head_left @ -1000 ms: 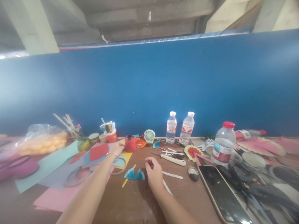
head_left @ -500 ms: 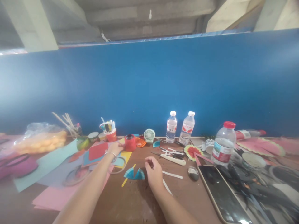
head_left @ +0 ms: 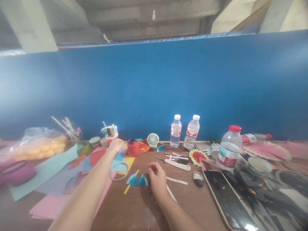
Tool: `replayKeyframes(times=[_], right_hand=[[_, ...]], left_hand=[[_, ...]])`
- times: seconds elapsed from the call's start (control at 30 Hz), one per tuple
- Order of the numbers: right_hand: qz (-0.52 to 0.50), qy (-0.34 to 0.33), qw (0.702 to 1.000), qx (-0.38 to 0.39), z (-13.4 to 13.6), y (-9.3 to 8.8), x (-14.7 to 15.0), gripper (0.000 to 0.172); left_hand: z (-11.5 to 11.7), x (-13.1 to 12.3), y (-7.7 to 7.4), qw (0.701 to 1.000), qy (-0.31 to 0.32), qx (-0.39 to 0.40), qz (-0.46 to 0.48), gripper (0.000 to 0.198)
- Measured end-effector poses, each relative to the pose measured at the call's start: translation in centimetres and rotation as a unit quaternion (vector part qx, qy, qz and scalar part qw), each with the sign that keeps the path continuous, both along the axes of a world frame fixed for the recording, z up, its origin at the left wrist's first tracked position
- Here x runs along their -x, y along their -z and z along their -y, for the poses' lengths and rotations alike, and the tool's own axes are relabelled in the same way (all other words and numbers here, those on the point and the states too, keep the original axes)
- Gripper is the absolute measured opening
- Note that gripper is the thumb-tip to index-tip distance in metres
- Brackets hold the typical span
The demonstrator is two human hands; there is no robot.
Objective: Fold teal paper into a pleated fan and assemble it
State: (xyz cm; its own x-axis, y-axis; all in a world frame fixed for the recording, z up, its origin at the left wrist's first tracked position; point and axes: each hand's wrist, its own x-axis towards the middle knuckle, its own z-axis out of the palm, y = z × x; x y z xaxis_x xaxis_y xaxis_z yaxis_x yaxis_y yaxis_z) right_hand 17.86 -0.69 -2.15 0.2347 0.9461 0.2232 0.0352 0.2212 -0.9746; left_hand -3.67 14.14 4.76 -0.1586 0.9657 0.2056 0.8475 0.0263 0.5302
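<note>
My left hand [head_left: 116, 144], with a bracelet at the wrist, reaches over the coloured paper to the red paper cup [head_left: 112, 138] of pens and small tools. It covers part of the cup; its fingers look extended, and I see nothing held in them. My right hand [head_left: 157, 179] rests on the table, loosely curled, thumb and forefinger slightly apart around nothing. Just left of it lies a blue pleated paper piece [head_left: 137, 180] across a thin yellow strip [head_left: 126, 189]. A red tape roll [head_left: 133, 148] stands right of my left hand.
White paper strips [head_left: 176, 181] and a white-handled cutter [head_left: 177, 165] lie beyond my right hand. A phone [head_left: 228, 200], a large water bottle [head_left: 230, 147] and black tools crowd the right. Two small bottles [head_left: 175, 131] and a mini fan [head_left: 153, 140] stand at the back.
My left hand has moved away from beside the red tape roll, back and slightly left, to the cup of pens. My right hand stays in place.
</note>
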Motion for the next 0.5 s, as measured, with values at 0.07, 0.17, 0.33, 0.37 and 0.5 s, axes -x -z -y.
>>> replayKeyframes(times=[0.07,0.17,0.33,0.37,0.5], right_hand=[[-0.008,-0.001,1.0,-0.003,0.0,0.1,0.1,0.015],[-0.02,-0.003,1.0,-0.002,0.0,0.3,0.2,0.015],[-0.016,-0.005,1.0,0.002,0.0,0.2,0.2,0.015],[-0.015,-0.006,1.0,0.002,0.0,0.3,0.1,0.016],[-0.011,-0.013,1.0,-0.002,-0.1,0.5,0.1,0.016]], left_hand=[[-0.4,-0.7,-1.4,1.0,-0.004,-0.019,0.012,0.024],[-1.0,-2.3,-3.9,0.998,0.012,-0.049,0.041,0.027],[-0.1,-5.3,-7.4,0.989,0.079,-0.076,0.097,0.032],[0.5,-5.8,-7.9,0.985,0.099,-0.081,0.113,0.032],[4.7,-6.7,-10.1,0.93,0.2,-0.122,0.283,0.021]])
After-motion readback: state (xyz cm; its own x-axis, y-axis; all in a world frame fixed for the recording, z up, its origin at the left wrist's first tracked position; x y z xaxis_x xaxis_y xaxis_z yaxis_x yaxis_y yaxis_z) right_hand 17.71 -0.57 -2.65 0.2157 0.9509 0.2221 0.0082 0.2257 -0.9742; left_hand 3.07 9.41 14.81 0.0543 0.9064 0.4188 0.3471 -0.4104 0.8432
